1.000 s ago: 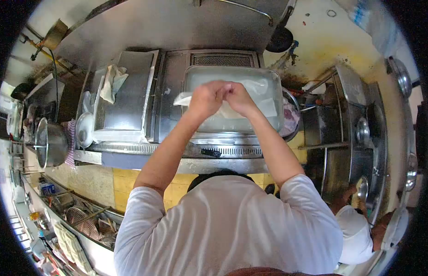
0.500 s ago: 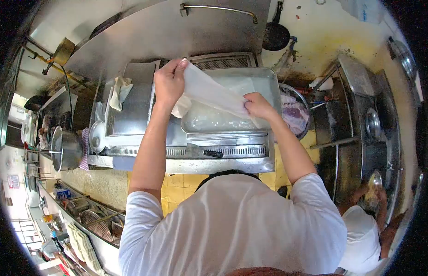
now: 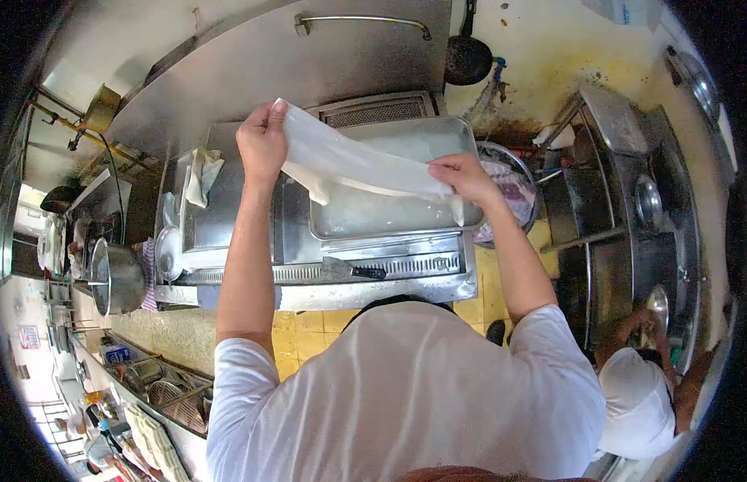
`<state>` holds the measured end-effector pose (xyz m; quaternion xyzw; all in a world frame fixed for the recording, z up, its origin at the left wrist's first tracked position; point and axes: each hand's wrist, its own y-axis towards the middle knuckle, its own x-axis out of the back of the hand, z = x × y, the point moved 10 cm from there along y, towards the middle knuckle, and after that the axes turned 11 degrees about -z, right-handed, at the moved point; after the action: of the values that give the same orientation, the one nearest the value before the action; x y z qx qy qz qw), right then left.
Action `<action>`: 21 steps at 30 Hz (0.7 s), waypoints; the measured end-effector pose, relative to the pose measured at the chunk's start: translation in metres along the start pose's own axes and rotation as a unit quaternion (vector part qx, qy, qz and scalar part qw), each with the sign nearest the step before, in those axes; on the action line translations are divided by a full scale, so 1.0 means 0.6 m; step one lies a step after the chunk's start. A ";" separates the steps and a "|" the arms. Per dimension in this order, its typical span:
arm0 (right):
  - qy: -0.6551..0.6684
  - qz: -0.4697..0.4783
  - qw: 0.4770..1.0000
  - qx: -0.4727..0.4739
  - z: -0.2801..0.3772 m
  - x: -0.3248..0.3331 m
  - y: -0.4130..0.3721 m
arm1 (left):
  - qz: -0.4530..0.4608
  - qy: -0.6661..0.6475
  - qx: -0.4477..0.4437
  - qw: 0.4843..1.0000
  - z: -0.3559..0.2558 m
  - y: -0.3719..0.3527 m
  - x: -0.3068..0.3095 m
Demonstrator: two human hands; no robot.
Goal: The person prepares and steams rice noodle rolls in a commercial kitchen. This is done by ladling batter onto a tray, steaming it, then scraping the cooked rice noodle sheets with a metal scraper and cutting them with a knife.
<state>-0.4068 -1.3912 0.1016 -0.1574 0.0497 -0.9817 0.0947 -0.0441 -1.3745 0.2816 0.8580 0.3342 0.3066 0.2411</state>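
Observation:
A long, thin white sheet (image 3: 349, 161), like a wet cloth or skin, is stretched between my two hands. My left hand (image 3: 263, 143) pinches its upper end, left of the metal tray. At the other end my right hand (image 3: 463, 178) grips it over the tray's right part, with a short piece hanging below. Beneath the sheet lies the large shallow tray (image 3: 393, 233), holding cloudy liquid. A pale flap dangles near the tray's left edge. On the counter's front ledge rests a broad-bladed scraper with a black handle (image 3: 368, 272).
A crumpled cloth (image 3: 203, 177) lies at the counter's left. Right of the tray stands a round basin (image 3: 534, 181) with pinkish pieces. A large pot (image 3: 116, 277) is far left. A faucet (image 3: 365, 18) juts from the back wall. Another person (image 3: 634, 402) works at lower right.
My left hand has moved left, drawing the sheet out longer and flatter. My right hand still holds the other end. The view has shifted slightly.

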 end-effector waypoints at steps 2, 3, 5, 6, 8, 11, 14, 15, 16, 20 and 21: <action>-0.008 -0.006 1.000 0.002 0.006 0.003 0.000 | 0.003 -0.004 0.001 1.000 0.000 0.003 -0.001; -0.016 -0.012 1.000 0.005 0.007 0.004 0.001 | -0.002 -0.003 0.001 1.000 0.002 0.006 0.001; -0.023 -0.038 0.999 0.022 0.001 0.011 0.007 | -0.007 -0.001 0.003 1.000 0.007 0.008 0.003; -0.030 -0.063 0.997 0.039 0.001 0.017 0.010 | -0.011 -0.006 -0.003 1.000 0.009 0.007 0.003; -0.003 -0.089 0.994 0.060 0.000 0.016 0.013 | -0.015 -0.010 -0.008 1.000 0.017 0.003 0.002; 0.022 -0.125 0.988 0.093 0.013 0.024 0.011 | -0.019 -0.041 0.005 0.999 0.030 0.003 0.001; -0.026 -0.152 0.979 0.129 0.027 0.026 0.008 | -0.001 0.005 0.013 1.000 0.038 0.004 0.005; -0.071 -0.173 0.970 0.154 0.041 0.028 0.002 | -0.004 0.002 0.012 1.000 0.034 0.003 0.007; -0.071 -0.172 0.970 0.154 0.048 0.026 -0.003 | -0.007 -0.001 0.012 1.000 0.030 0.001 0.009; -0.213 -0.211 0.931 0.207 0.094 0.020 -0.022 | 0.006 0.032 0.020 0.999 0.018 -0.009 0.009; -0.249 -0.209 0.927 0.187 0.089 0.016 -0.020 | 0.002 0.025 0.001 1.000 0.013 -0.012 0.009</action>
<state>-0.4010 -1.3848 0.1566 -0.3828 -0.1942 -0.9001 -0.0753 -0.0385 -1.3675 0.2736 0.8509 0.3390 0.3281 0.2310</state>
